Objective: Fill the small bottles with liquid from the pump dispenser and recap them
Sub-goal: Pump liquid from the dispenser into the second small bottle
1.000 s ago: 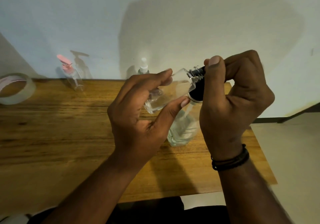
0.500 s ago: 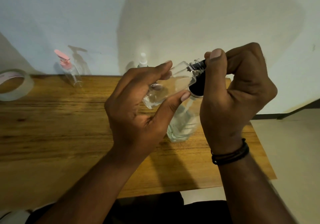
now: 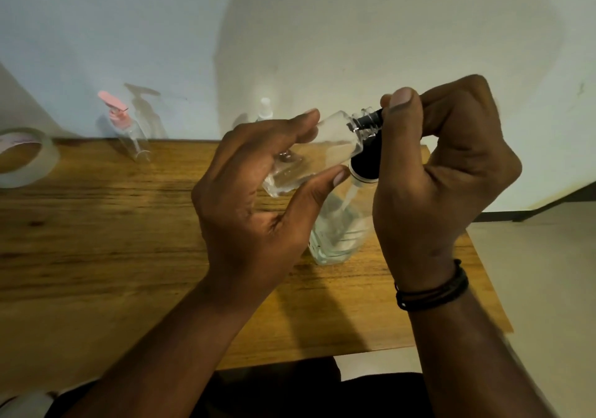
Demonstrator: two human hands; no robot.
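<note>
The left hand (image 3: pixel 258 204) holds a small clear bottle (image 3: pixel 309 156) between fingers and thumb, tilted with its open threaded neck raised toward the right. The right hand (image 3: pixel 442 172) is curled over the black head of the pump dispenser (image 3: pixel 335 224), thumb on top, with the black nozzle (image 3: pixel 371 120) entering the neck of the bottle. The dispenser body stands on the table (image 3: pixel 129 240) toward the right edge, directly below both hands, with liquid visible in its lower part.

Status: filling of this bottle is judged to be in progress. A small quantity of clear liquid lies at the low end of the bottle; most of its volume appears unfilled. Its cap is off and not visible.

At the far edge of the table stand a pink-capped bottle (image 3: pixel 125 127), which appears empty, and a white-capped bottle (image 3: pixel 265 109), largely hidden behind the left hand; its fill level cannot be determined. Both presumably remain to be processed.

A tape roll (image 3: pixel 25 156) lies at the far left corner.
</note>
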